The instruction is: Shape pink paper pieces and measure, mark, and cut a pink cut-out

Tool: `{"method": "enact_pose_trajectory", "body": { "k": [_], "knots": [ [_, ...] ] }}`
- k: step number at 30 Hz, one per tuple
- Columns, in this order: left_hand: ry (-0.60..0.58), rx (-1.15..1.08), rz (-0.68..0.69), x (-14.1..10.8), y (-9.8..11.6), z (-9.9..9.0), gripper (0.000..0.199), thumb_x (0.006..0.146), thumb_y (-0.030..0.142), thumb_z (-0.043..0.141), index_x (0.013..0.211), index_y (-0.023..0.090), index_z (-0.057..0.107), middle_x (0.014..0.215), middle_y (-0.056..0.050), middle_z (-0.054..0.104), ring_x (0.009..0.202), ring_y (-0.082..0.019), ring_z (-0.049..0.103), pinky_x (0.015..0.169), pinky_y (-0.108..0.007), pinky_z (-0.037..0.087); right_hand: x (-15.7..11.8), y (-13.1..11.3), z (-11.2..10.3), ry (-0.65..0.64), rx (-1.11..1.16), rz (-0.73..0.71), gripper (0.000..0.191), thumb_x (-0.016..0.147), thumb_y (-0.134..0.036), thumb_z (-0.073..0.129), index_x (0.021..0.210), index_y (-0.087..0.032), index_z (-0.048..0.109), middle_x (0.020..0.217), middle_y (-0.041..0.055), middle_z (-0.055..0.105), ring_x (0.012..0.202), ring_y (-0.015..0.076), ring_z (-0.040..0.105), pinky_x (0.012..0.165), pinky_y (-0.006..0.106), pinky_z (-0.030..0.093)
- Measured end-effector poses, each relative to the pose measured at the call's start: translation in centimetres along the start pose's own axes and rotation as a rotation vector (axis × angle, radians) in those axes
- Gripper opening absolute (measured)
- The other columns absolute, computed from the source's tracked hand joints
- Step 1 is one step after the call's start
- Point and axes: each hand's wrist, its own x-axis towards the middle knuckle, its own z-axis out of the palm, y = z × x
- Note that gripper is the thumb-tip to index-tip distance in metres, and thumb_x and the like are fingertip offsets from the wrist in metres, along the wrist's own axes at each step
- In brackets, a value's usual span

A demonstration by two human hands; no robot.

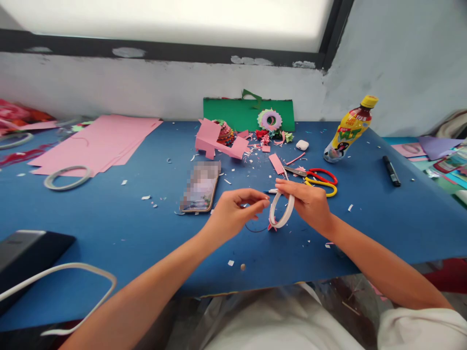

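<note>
My right hand point(311, 203) grips a narrow roll of white tape point(287, 214) on edge above the table, its fingers along the top and side. Just left of the roll, my left hand point(239, 208) is closed in a pinch, the thumb and fingertips together. Whatever lies between those fingertips is too small to make out. Beneath the roll shows a small pink paper piece point(272, 224), partly hidden. Scissors point(321, 180) with red and yellow handles lie just beyond my right hand, next to a pink paper strip point(276, 164).
A phone point(202, 187) lies left of my hands. Farther back are folded pink paper point(219, 140), a paper ring point(270, 119), a white earbud case point(302, 145) and a drink bottle point(348, 131). Pink sheets point(105, 138) and another tape roll point(67, 178) lie left; a black marker point(391, 171) lies right.
</note>
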Motion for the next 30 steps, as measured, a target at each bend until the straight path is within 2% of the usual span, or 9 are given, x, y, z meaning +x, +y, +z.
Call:
{"method": "enact_pose_trajectory", "body": {
  "k": [5,9,11,16,20,22,26,28,30],
  "knots": [
    [0.149,0.150,0.050,2.8,-2.0,-3.0,0.025,0.070,0.034,0.068,0.084,0.014,0.071,0.082,-0.006,0.070,0.070,-0.015,0.063,0.061,-0.026,0.055,0.5,1.3,-0.3,0.110,0.023,0.064,0.028,0.086,-0.019,0.053,0.109,-0.028,0.066,0.112,-0.0013,0.067,0.103,0.0189,0.063,0.093,0.034,0.051],
    [0.185,0.259,0.074,4.1,-3.4,-4.3,0.029,0.073,0.036,0.063,0.092,0.015,0.070,0.086,-0.007,0.071,0.077,-0.018,0.065,0.068,-0.030,0.055,0.7,2.0,-0.5,0.139,0.039,0.074,0.027,0.085,-0.018,0.055,0.107,-0.027,0.067,0.109,-0.0008,0.068,0.102,0.0188,0.064,0.093,0.034,0.051],
    [0.187,0.310,0.076,4.2,-3.5,-4.4,0.030,0.073,0.039,0.063,0.092,0.015,0.069,0.084,-0.006,0.071,0.074,-0.018,0.065,0.065,-0.028,0.054,0.8,2.0,-0.6,0.135,0.048,0.087,0.027,0.085,-0.018,0.055,0.106,-0.027,0.068,0.108,-0.0009,0.069,0.101,0.0190,0.064,0.092,0.035,0.052],
    [0.259,0.604,0.162,3.9,-3.0,-4.3,0.027,0.073,0.043,0.063,0.076,0.017,0.069,0.068,-0.003,0.069,0.061,-0.016,0.060,0.058,-0.026,0.048,0.9,1.6,-0.6,0.146,0.119,0.174,0.023,0.083,-0.023,0.058,0.103,-0.026,0.069,0.102,-0.0001,0.071,0.094,0.0194,0.067,0.086,0.035,0.055],
    [0.216,0.666,0.229,4.0,-3.4,-4.7,0.024,0.080,0.025,0.050,0.090,0.020,0.071,0.098,-0.003,0.071,0.083,-0.018,0.065,0.077,-0.028,0.050,1.0,1.5,-0.5,0.148,0.219,0.339,0.025,0.082,-0.032,0.061,0.102,-0.022,0.070,0.097,0.0031,0.072,0.080,0.0186,0.069,0.073,0.032,0.059],
    [0.192,0.696,0.213,4.1,-3.7,-4.9,0.029,0.079,0.020,0.047,0.095,0.021,0.071,0.102,-0.002,0.070,0.088,-0.018,0.065,0.081,-0.029,0.050,1.0,1.5,-0.4,0.156,0.248,0.377,0.026,0.080,-0.034,0.061,0.102,-0.021,0.070,0.096,0.0036,0.072,0.079,0.0185,0.069,0.072,0.032,0.060],
    [0.172,0.727,0.148,4.1,-3.7,-5.0,0.024,0.077,0.032,0.055,0.089,0.019,0.071,0.081,-0.004,0.072,0.072,-0.018,0.066,0.067,-0.027,0.050,1.1,1.6,-0.4,0.145,0.254,0.399,0.027,0.079,-0.035,0.062,0.100,-0.021,0.071,0.096,0.0041,0.072,0.079,0.0183,0.068,0.071,0.032,0.060],
    [0.170,0.749,0.159,4.1,-3.6,-5.0,0.023,0.077,0.035,0.056,0.081,0.019,0.071,0.075,-0.003,0.071,0.068,-0.018,0.064,0.063,-0.027,0.048,1.1,1.6,-0.4,0.131,0.243,0.410,0.027,0.080,-0.035,0.062,0.100,-0.020,0.070,0.094,0.0044,0.072,0.077,0.0179,0.068,0.070,0.031,0.059],
    [0.184,0.785,0.213,4.0,-3.4,-5.1,0.019,0.077,0.031,0.055,0.080,0.019,0.070,0.076,-0.003,0.070,0.068,-0.016,0.062,0.064,-0.026,0.046,1.1,1.7,-0.4,0.122,0.232,0.418,0.026,0.080,-0.034,0.062,0.100,-0.020,0.070,0.093,0.0046,0.072,0.075,0.0173,0.068,0.068,0.031,0.059]
  ]
}}
